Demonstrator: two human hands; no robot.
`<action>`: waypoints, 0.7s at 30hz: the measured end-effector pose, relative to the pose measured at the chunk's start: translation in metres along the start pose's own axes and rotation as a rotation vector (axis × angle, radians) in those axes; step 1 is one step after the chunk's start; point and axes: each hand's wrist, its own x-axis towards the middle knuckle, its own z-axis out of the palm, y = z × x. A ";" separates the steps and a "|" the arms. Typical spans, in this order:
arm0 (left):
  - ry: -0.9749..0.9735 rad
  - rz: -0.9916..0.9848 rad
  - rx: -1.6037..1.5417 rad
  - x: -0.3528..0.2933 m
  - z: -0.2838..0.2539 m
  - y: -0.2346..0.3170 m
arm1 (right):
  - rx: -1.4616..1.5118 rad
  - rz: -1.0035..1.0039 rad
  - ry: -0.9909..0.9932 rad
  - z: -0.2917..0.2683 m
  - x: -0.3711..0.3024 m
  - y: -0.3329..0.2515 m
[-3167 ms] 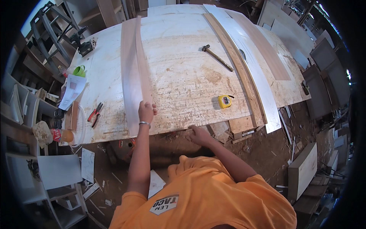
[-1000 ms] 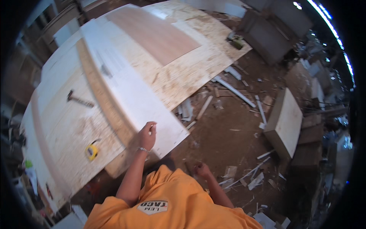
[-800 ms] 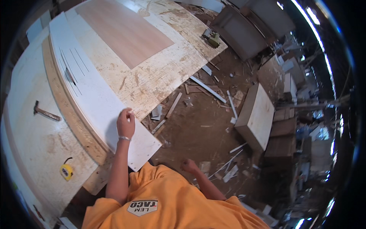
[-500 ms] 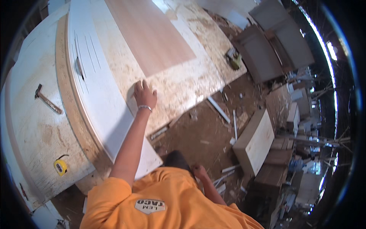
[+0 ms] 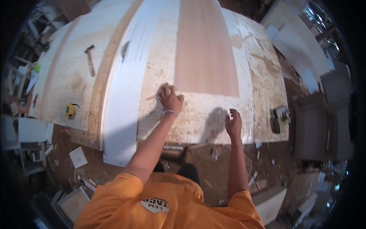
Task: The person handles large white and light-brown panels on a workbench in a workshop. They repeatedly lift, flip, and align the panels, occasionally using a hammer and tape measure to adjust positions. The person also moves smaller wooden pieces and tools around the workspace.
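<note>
A long reddish-brown wood panel (image 5: pixel 206 57) lies on the worn worktable (image 5: pixel 267 76), its near end facing me. My left hand (image 5: pixel 170 101), with a bracelet at the wrist, is beside the panel's near left corner, fingers spread and holding nothing. Whether its fingertips press on the table or the panel edge I cannot tell. Over the table's near edge, my right hand (image 5: pixel 233 124) is raised with loosely curled, parted fingers and nothing in them. Its shadow falls on the tabletop to the left. A long white board (image 5: pixel 126 95) runs along the table left of my left hand.
Left of the white board lie a wood strip (image 5: pixel 101 84), a hammer (image 5: pixel 90 61) and a yellow tape measure (image 5: pixel 70 110). A green and metal tool (image 5: pixel 280 119) sits at the table's right corner. Offcuts litter the floor, and a pale wooden box (image 5: pixel 270 204) stands at lower right.
My view has swung to the left. My right hand has risen from beside my body to above the table's near edge. My left hand stays near the panel's corner.
</note>
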 end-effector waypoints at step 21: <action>-0.042 -0.200 -0.523 -0.182 -0.118 -0.060 | -0.603 0.096 -0.183 -0.006 0.091 0.093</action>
